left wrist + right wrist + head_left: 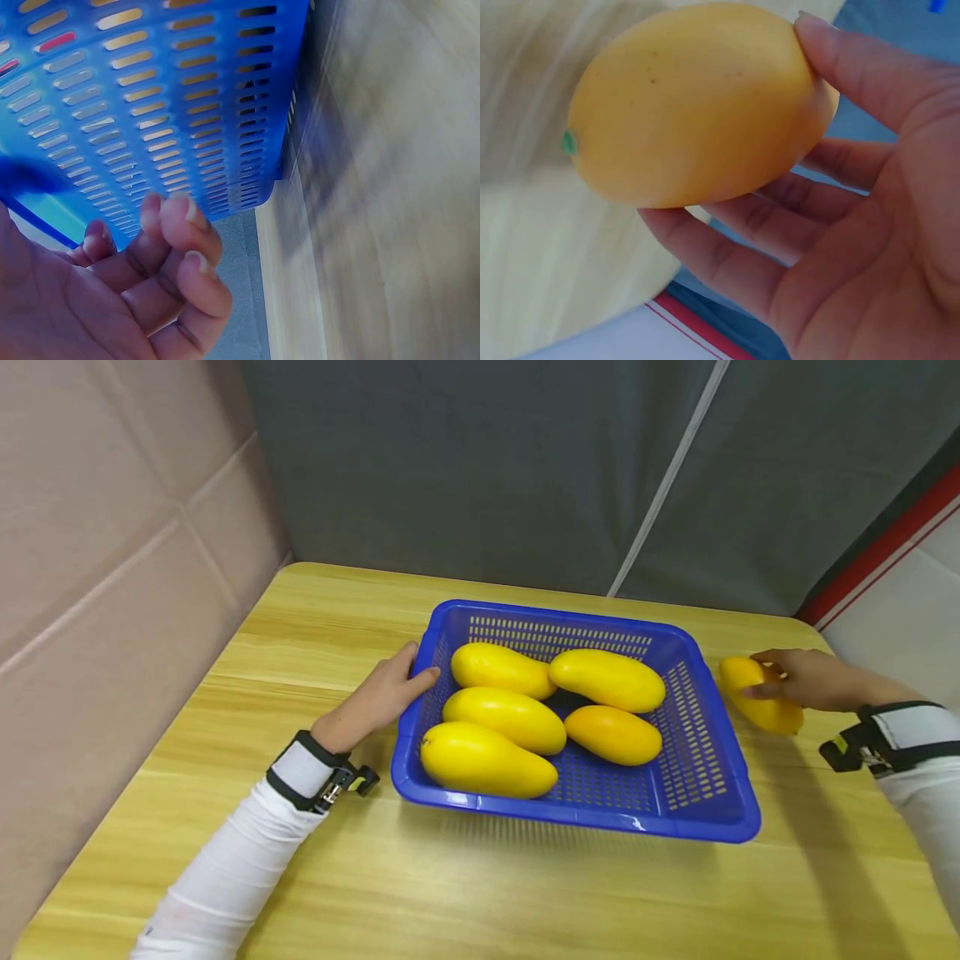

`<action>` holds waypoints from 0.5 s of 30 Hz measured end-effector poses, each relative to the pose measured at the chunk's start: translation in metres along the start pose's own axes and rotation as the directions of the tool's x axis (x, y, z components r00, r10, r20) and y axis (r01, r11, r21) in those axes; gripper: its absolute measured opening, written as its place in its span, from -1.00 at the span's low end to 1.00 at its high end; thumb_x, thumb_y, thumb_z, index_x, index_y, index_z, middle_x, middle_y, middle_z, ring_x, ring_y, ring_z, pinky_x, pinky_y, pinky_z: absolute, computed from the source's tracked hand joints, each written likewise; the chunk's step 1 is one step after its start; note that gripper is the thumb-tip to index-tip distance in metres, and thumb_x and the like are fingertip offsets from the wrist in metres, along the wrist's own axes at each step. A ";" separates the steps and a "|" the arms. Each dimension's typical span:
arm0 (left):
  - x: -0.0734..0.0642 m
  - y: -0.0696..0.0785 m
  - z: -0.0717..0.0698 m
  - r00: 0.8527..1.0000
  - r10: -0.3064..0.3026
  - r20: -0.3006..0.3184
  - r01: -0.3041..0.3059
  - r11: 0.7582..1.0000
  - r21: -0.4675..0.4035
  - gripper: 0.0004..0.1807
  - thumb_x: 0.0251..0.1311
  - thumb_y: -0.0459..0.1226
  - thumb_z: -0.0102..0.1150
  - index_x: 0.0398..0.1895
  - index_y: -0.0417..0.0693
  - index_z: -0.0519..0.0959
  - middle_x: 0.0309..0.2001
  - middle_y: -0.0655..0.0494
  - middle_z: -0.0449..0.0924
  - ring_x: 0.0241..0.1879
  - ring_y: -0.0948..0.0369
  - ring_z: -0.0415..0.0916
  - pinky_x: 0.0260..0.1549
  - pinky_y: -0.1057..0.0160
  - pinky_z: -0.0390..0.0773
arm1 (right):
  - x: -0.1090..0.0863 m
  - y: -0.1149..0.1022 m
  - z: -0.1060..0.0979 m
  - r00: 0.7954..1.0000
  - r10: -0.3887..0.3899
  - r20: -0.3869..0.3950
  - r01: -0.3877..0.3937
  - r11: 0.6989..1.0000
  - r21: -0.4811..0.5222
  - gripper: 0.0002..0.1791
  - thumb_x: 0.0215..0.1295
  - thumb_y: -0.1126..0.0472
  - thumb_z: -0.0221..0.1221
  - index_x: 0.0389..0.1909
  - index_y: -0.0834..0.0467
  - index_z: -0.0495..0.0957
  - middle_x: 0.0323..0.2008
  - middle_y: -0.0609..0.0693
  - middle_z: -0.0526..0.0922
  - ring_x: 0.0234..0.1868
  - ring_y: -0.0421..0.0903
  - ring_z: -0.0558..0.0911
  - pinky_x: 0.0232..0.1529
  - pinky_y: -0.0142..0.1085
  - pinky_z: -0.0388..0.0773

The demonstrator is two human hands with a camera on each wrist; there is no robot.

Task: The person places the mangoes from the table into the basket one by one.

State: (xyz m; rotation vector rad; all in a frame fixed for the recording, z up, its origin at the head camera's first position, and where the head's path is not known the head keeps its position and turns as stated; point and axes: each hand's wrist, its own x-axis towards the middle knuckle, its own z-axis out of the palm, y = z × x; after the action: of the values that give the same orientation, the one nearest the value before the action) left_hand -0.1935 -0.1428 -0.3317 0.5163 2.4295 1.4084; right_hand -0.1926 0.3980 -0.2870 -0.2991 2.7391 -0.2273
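A blue plastic basket (577, 814) with slotted walls holds several yellow mangoes (491, 760). My left hand (381, 693) grips its left rim, the thumb laid over the edge and the fingers curled on the outside. Close to the slotted outer wall, the left wrist view shows those fingers (184, 285). Right of the basket, my right hand (813, 679) holds an orange-yellow mango (765, 697) between thumb and fingers. In the right wrist view this mango (705, 105) has a green stem end facing away from the palm.
The basket stands on a light wooden table (337, 877). Behind the table hangs a grey curtain (465, 477) with a pale seam. A pinkish padded wall (112, 568) is at the left, and a red strip (885, 543) borders the white surface at the right.
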 end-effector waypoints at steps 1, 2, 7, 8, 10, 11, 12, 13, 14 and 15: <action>0.000 0.000 0.000 1.000 -0.001 -0.003 0.001 1.000 0.000 -0.58 0.44 -0.10 -0.14 0.20 -0.18 0.20 -0.14 -0.15 0.58 -0.43 0.12 0.67 -0.51 0.16 0.65 | -0.002 -0.002 -0.004 1.000 0.001 -0.003 -0.001 1.000 0.005 -0.16 0.32 -0.09 0.15 0.20 0.60 0.19 0.02 0.61 0.39 -0.04 0.42 0.50 -0.09 0.26 0.43; 0.000 0.000 0.000 1.000 0.000 -0.005 0.000 1.000 -0.002 -0.58 0.44 -0.11 -0.14 0.20 -0.18 0.21 -0.14 -0.15 0.58 -0.43 0.12 0.67 -0.51 0.16 0.65 | -0.004 -0.003 -0.008 1.000 -0.003 -0.007 0.003 1.000 0.005 -0.16 0.32 -0.08 0.15 0.21 0.60 0.18 0.02 0.61 0.39 -0.06 0.40 0.52 -0.10 0.25 0.45; 0.000 0.000 0.001 1.000 0.004 -0.002 -0.004 1.000 -0.017 -0.56 0.44 -0.11 -0.14 0.22 -0.18 0.20 -0.13 -0.16 0.58 -0.42 0.11 0.67 -0.51 0.15 0.65 | -0.011 -0.013 -0.023 0.998 0.004 -0.057 -0.006 0.999 -0.045 -0.15 0.30 -0.08 0.17 0.22 0.58 0.18 -0.05 0.58 0.45 -0.19 0.27 0.61 -0.21 0.15 0.54; 0.000 0.000 0.001 1.000 0.004 0.000 -0.004 1.000 -0.020 -0.56 0.44 -0.11 -0.14 0.23 -0.17 0.19 -0.12 -0.16 0.58 -0.41 0.11 0.67 -0.50 0.15 0.65 | -0.011 -0.015 -0.026 0.998 0.003 -0.070 -0.007 0.998 -0.055 -0.15 0.29 -0.09 0.18 0.22 0.58 0.18 -0.06 0.57 0.46 -0.22 0.25 0.62 -0.23 0.13 0.55; 0.000 -0.001 0.001 1.000 0.001 0.002 -0.001 1.000 -0.024 -0.55 0.43 -0.10 -0.13 0.24 -0.17 0.19 -0.11 -0.16 0.58 -0.41 0.11 0.67 -0.50 0.15 0.65 | -0.012 -0.020 -0.030 0.996 0.006 -0.090 -0.011 0.998 -0.060 -0.13 0.28 -0.11 0.18 0.24 0.57 0.17 -0.07 0.57 0.47 -0.25 0.21 0.63 -0.27 0.10 0.57; 0.000 -0.001 0.001 1.000 -0.001 0.000 0.001 1.000 -0.024 -0.54 0.43 -0.10 -0.13 0.24 -0.17 0.19 -0.10 -0.16 0.58 -0.40 0.11 0.67 -0.50 0.15 0.65 | -0.013 -0.022 -0.031 0.996 0.009 -0.094 -0.014 0.998 -0.056 -0.11 0.28 -0.12 0.17 0.25 0.56 0.16 -0.07 0.57 0.47 -0.27 0.19 0.63 -0.28 0.08 0.58; 0.000 -0.001 0.001 1.000 -0.002 -0.001 0.002 1.000 -0.023 -0.54 0.43 -0.10 -0.13 0.24 -0.16 0.19 -0.10 -0.16 0.58 -0.40 0.11 0.67 -0.49 0.15 0.65 | -0.013 -0.024 -0.033 0.995 0.012 -0.096 -0.016 0.999 -0.048 -0.10 0.28 -0.13 0.17 0.26 0.55 0.15 -0.06 0.56 0.47 -0.27 0.18 0.64 -0.30 0.06 0.59; 0.001 -0.001 0.001 1.000 -0.003 -0.001 0.003 1.000 -0.022 -0.54 0.43 -0.10 -0.13 0.24 -0.16 0.19 -0.09 -0.16 0.57 -0.39 0.11 0.67 -0.49 0.15 0.65 | -0.014 -0.026 -0.034 0.995 0.011 -0.097 -0.015 0.999 -0.040 -0.10 0.29 -0.14 0.16 0.27 0.55 0.14 -0.06 0.56 0.47 -0.27 0.17 0.64 -0.30 0.05 0.59; 0.001 -0.001 0.001 1.000 -0.003 -0.003 0.003 1.000 -0.019 -0.54 0.43 -0.09 -0.13 0.23 -0.17 0.19 -0.09 -0.16 0.57 -0.39 0.11 0.67 -0.49 0.15 0.65 | -0.014 -0.028 -0.036 0.995 0.012 -0.095 -0.015 0.999 -0.032 -0.09 0.29 -0.14 0.16 0.28 0.55 0.13 -0.06 0.55 0.48 -0.27 0.16 0.63 -0.30 0.04 0.60; 0.001 -0.001 0.001 1.000 -0.003 -0.003 0.003 1.000 -0.017 -0.55 0.43 -0.09 -0.13 0.23 -0.17 0.20 -0.09 -0.16 0.57 -0.39 0.11 0.67 -0.49 0.15 0.65 | -0.015 -0.031 -0.037 0.995 0.011 -0.095 -0.014 0.999 -0.030 -0.09 0.28 -0.14 0.16 0.28 0.55 0.13 -0.06 0.55 0.48 -0.27 0.15 0.63 -0.30 0.04 0.60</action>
State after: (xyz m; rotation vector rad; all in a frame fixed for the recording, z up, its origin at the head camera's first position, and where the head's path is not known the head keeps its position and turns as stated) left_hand -0.1940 -0.1423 -0.3331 0.5067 2.4173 1.4279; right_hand -0.1882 0.3762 -0.2418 -0.2858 2.8398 -0.2017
